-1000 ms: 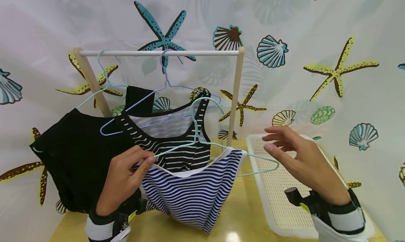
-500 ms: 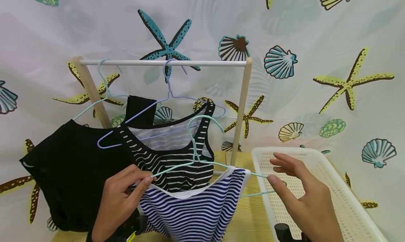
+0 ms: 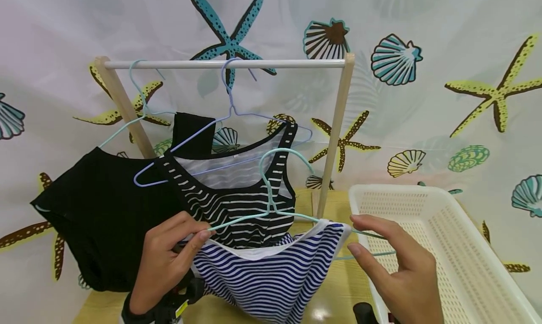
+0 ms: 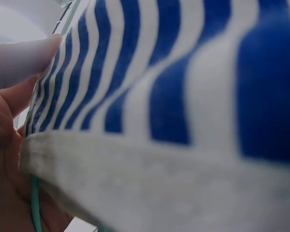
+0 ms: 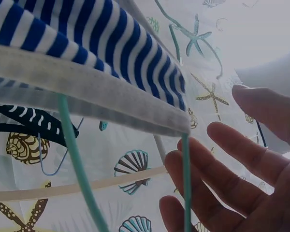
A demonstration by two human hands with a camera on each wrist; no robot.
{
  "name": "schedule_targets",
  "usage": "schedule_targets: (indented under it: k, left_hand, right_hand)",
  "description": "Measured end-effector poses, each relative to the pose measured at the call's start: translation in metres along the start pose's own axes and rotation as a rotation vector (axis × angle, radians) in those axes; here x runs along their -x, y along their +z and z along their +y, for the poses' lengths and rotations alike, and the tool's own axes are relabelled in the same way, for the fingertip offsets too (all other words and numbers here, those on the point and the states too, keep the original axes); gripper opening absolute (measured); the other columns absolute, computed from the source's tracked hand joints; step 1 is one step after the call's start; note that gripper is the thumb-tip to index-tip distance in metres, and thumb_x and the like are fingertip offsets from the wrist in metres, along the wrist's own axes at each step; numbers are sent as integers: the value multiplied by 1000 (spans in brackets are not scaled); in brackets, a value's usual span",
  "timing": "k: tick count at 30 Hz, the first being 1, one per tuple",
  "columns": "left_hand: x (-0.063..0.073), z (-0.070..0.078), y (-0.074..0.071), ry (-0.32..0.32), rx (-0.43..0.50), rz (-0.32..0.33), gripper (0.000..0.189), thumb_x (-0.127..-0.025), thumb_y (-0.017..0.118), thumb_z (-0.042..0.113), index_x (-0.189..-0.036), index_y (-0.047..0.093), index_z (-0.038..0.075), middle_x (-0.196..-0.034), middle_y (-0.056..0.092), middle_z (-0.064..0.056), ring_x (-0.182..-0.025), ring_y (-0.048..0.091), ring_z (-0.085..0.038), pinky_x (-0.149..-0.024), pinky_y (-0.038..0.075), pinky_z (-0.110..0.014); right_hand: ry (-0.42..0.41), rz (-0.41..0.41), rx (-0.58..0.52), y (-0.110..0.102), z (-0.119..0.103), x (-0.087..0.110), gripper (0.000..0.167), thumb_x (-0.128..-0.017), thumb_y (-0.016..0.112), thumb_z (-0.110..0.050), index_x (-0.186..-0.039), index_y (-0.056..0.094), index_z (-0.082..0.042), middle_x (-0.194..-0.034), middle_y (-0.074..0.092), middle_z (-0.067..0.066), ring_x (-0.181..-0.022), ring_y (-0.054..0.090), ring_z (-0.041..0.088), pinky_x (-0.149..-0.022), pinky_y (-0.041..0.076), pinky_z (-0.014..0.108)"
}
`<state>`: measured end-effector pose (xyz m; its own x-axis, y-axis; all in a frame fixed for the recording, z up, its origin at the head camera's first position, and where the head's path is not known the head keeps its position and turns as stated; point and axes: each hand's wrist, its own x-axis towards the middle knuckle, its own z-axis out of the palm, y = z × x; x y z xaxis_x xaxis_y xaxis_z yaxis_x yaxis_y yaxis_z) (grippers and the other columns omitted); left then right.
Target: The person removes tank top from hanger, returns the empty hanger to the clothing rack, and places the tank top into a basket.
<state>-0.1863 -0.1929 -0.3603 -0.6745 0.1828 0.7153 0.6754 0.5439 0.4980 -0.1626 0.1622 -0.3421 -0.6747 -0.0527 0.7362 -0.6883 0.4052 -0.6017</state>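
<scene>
My left hand [image 3: 167, 260] pinches the left arm of a mint-green clothes hanger [image 3: 270, 202] together with the shoulder of a blue-and-white striped tank top [image 3: 271, 279]. The top's white-edged neckline sags between the hanger's arms, and its right strap [image 3: 334, 230] sits partway along the right arm. Around the hanger's bare right end is my right hand [image 3: 402, 267], thumb and fingers apart. In the right wrist view the spread fingers [image 5: 222, 179] are beside the green wire [image 5: 186, 181], just below the strap. Striped cloth [image 4: 135, 72] fills most of the left wrist view.
Behind stands a wooden rack with a white rail [image 3: 292, 64]. A black garment [image 3: 114, 220] and a black-and-white striped tank top [image 3: 237, 211] hang there, the latter on a purple hanger [image 3: 231, 98]. A white perforated basket [image 3: 394, 190] stands at the right on the wooden table [image 3: 322, 293].
My right hand has come in from the right to the hanger's right end, fingers now around the wire. The left hand keeps its pinch. The head view has shifted slightly.
</scene>
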Motion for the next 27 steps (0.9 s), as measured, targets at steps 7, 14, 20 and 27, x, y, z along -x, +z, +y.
schedule_targets:
  k: [7,14,20,27]
  left_hand:
    - [-2,4,1,7,-7,1,27,-77,72,-11,-87,72,14,-74,53,7,-62,43,-4,-56,37,-18]
    - [2,7,1,-22,-27,-11,27,-78,72,-10,-86,72,16,-77,55,10,-63,46,-3,-58,40,-17]
    - [7,7,0,33,-17,20,27,-77,72,-10,-87,72,15,-79,57,10,-62,46,-1,-57,40,-16]
    - [1,3,6,67,18,23,25,-77,71,-10,-85,72,14,-82,59,7,-66,51,-3,-60,42,-17]
  right_hand:
    - [-21,-14,74,2,2,-5,50,-69,80,7,-115,68,-6,-111,68,6,-103,63,10,-93,43,18]
    - [-12,-45,110,3,1,0,50,-68,81,7,-114,70,-11,-111,68,3,-107,61,9,-95,42,17]
    - [-38,-18,119,6,1,-1,45,-66,80,10,-104,72,-12,-104,69,3,-101,62,9,-91,44,15]
    - [-78,24,122,7,5,-7,40,-64,79,13,-96,73,-10,-98,69,3,-96,62,12,-89,45,16]
